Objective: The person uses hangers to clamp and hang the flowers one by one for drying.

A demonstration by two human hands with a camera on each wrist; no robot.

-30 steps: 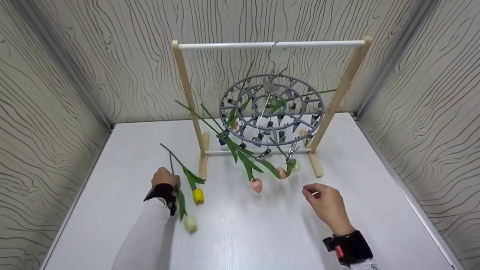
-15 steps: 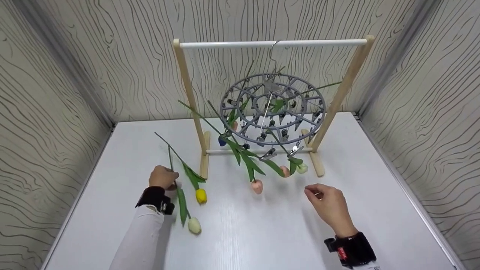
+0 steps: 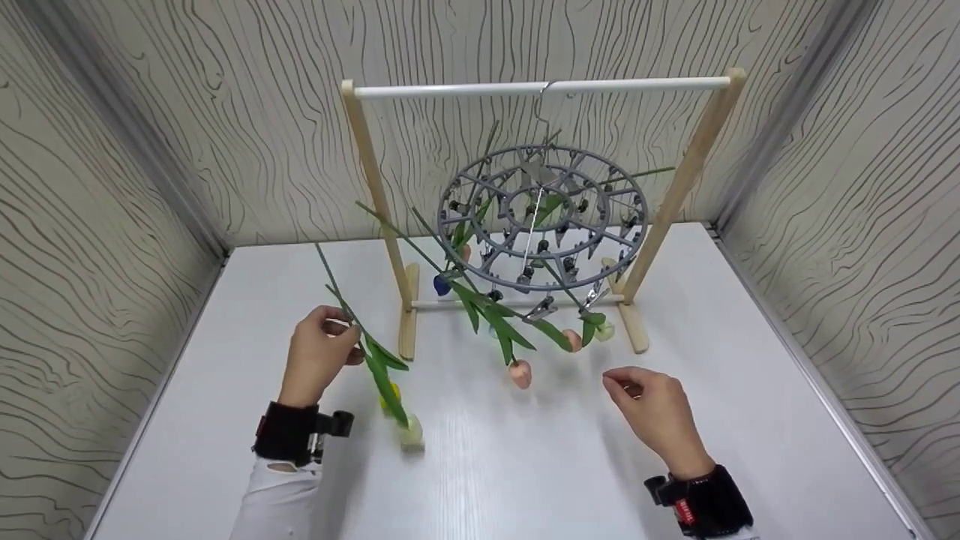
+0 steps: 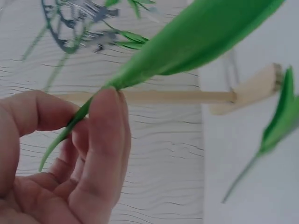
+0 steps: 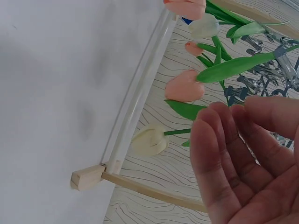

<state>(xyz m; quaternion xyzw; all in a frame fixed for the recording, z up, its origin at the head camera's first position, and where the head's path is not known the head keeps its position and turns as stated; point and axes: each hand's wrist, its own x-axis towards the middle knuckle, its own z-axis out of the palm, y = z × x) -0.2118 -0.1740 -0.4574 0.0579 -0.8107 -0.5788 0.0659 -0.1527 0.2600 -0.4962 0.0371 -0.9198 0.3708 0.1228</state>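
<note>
My left hand (image 3: 319, 352) pinches the green stem of an artificial white tulip (image 3: 411, 433), its flower hanging low toward the front. In the left wrist view the tulip's broad leaf (image 4: 187, 42) spreads out beyond thumb and finger. Partly behind it, a yellow tulip (image 3: 388, 399) lies on the table. My right hand (image 3: 654, 409) hovers over the table at the right, fingers loosely bent around nothing. Close by hang a pink tulip (image 3: 520, 373), another pink tulip (image 3: 572, 340) and a white tulip (image 3: 604, 330), on a round grey clip hanger (image 3: 537, 174).
A wooden rack (image 3: 697, 172) with a white top rod (image 3: 465, 91) carries the hanger by its hook. Several metal clips dangle from the rings. A dark blue flower (image 3: 441, 284) shows at the hanger's left edge. Patterned panels (image 3: 285, 150) enclose the white table (image 3: 495, 480).
My left hand has lifted the white tulip's stem and turned, and the flower has shifted right, now overlapping the yellow tulip. The right hand stays nearly still.
</note>
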